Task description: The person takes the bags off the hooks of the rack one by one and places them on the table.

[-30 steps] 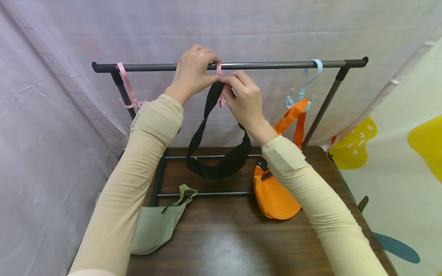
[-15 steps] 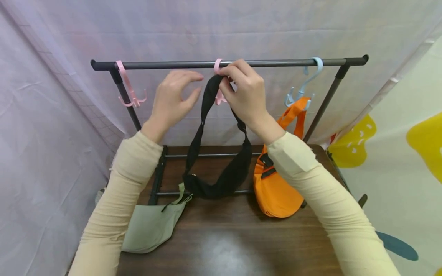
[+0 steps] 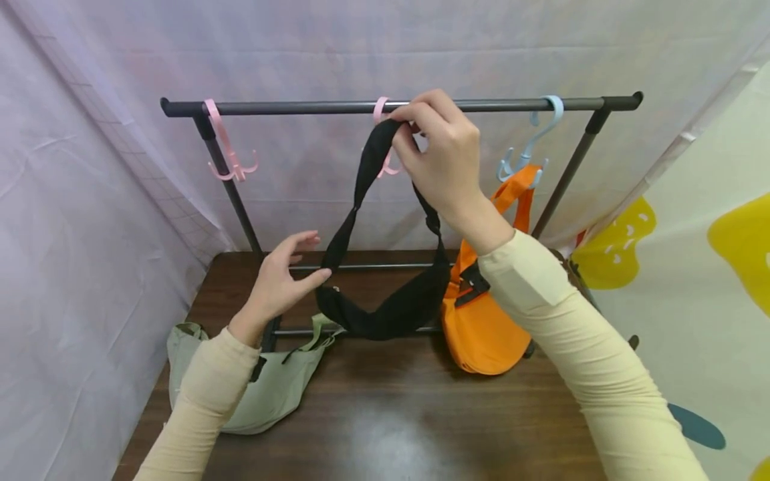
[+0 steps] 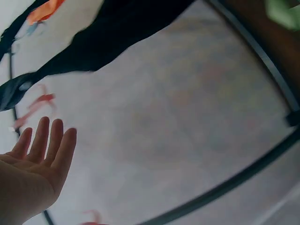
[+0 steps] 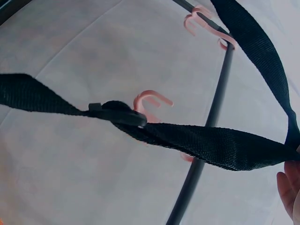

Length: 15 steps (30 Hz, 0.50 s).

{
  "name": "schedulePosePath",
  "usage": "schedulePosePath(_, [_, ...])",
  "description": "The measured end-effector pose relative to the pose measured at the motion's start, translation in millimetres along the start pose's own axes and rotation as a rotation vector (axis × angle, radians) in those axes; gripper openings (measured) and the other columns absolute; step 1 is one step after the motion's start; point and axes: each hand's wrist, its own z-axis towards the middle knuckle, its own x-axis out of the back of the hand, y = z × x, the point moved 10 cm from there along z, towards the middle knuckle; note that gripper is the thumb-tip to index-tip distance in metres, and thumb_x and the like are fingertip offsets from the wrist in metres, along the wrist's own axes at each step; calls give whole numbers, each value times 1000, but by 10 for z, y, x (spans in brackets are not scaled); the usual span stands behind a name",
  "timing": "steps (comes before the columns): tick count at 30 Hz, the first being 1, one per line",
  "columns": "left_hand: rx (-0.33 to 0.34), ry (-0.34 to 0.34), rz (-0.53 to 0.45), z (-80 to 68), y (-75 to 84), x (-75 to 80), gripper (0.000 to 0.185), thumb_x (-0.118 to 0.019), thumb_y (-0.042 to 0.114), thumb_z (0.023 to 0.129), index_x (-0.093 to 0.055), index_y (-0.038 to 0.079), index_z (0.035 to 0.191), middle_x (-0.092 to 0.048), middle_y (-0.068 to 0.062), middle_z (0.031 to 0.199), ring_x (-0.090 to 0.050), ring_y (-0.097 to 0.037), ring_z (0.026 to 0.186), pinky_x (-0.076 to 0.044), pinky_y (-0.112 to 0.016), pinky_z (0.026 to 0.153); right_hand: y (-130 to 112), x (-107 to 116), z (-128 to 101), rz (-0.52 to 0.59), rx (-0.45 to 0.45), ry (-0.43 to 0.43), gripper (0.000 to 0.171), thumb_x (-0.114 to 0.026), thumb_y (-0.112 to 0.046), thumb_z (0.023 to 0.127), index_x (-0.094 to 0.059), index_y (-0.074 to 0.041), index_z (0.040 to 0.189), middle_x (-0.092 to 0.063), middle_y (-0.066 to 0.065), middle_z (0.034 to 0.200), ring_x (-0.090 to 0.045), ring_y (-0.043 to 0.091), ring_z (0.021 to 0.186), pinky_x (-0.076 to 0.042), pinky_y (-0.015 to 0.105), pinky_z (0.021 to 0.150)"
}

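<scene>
Near the top centre of the head view, the right hand (image 3: 442,157) pinches the strap of the black fabric sling bag (image 3: 385,314) with curled fingers, right at the pink plastic hook (image 3: 381,113) on the dark metal rail (image 3: 289,107). The bag's body hangs at mid-frame, just above the dark wooden table (image 3: 391,427). The left hand (image 3: 279,284), lower left of centre, has relaxed, spread fingers, its fingertips just beside the strap; I cannot tell if they touch. An orange sling bag (image 3: 481,334) hangs from a light blue hook (image 3: 532,143) to the right. A sage-green bag (image 3: 271,387) lies on the table at lower left.
</scene>
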Motion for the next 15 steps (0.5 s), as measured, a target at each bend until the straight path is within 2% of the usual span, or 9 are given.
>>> schedulePosePath(5, [169,-71,-69,-241,-436,-251,65,-75,13,73,-43,4,129,-50,-18,124,-49,-33,110,-42,-50,88,-8,14,16,2,-9,3,17,-50,0,84,-65,6,80,-55,16,77,-55,21,67,-48,25,64])
schedulePosePath(9, [295,-106,-90,-389,-708,-468,69,-75,18,74,-40,6,131,-49,-16,124,-50,-33,109,-44,-48,87,-24,10,23,-6,-12,-6,18,-49,0,84,-65,6,81,-55,16,77,-55,22,67,-49,25,64])
schedulePosePath(12, [370,-103,-117,-462,-836,-570,66,-75,20,73,-43,7,129,-53,-14,119,-53,-28,106,-46,-45,85,-36,5,27,-12,-16,-10,18,-49,-1,84,-65,6,81,-56,16,77,-55,21,68,-49,25,64])
schedulePosePath(15, [408,-90,-199,-503,-892,-651,55,-74,14,74,-49,5,122,-57,-15,114,-58,-26,99,-50,-38,80,-35,14,25,-16,-21,-12,18,-49,-1,85,-65,6,81,-56,15,78,-55,22,68,-49,25,65])
